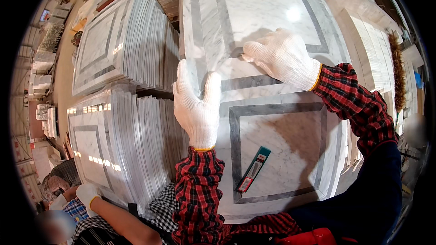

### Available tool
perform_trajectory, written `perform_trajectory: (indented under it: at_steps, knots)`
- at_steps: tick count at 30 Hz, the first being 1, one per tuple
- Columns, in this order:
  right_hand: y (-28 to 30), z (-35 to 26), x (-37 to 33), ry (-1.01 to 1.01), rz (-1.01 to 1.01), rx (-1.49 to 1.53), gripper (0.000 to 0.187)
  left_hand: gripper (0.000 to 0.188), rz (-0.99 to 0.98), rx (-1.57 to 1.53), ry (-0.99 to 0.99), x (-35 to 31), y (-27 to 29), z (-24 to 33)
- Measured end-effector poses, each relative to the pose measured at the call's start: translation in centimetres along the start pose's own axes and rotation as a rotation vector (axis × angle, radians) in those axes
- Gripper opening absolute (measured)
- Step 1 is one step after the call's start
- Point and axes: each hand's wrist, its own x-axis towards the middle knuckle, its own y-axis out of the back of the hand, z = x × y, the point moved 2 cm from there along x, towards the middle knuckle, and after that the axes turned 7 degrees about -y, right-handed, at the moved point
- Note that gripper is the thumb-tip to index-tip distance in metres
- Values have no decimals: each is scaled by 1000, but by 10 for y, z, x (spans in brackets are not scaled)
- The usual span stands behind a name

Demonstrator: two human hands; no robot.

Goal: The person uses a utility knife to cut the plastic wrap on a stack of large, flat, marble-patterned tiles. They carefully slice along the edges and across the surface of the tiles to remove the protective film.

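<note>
White and grey marble tiles with dark grey inlaid borders lie before me, a far tile (268,11) and a near tile (284,143). My left hand (197,109), in a white knit glove, lies at the left edge of the far tile, thumb apart from the stretched fingers. On the lower part of that tile rests my gloved right hand (286,59), its fingers curled and pinched together near the dark border; anything between them is hidden. A slim teal box (253,169) with a label lies slanted on the near tile.
To the left stand two stacks of similar tiles, a far stack (131,41) and a near stack (127,140). Beside the near one is another person's gloved hand (88,196). Stacked pale slabs (368,50) line the right side.
</note>
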Motion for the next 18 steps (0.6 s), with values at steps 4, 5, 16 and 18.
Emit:
perform_trajectory:
  at_steps: [4, 5, 16, 18]
  knots:
    - [3, -4, 0, -136, 5, 79, 15, 67, -9, 5, 18, -1, 3, 6]
    - [1, -2, -1, -145, 18, 111, 17, 67, -17, 7, 32, 0, 4, 7]
    - [9, 7, 2, -52, -132, 20, 18, 67, -33, -44, 92, 0, 6, 8]
    - [12, 4, 5, -14, -129, 24, 17, 67, -37, -60, 93, -1, 6, 8]
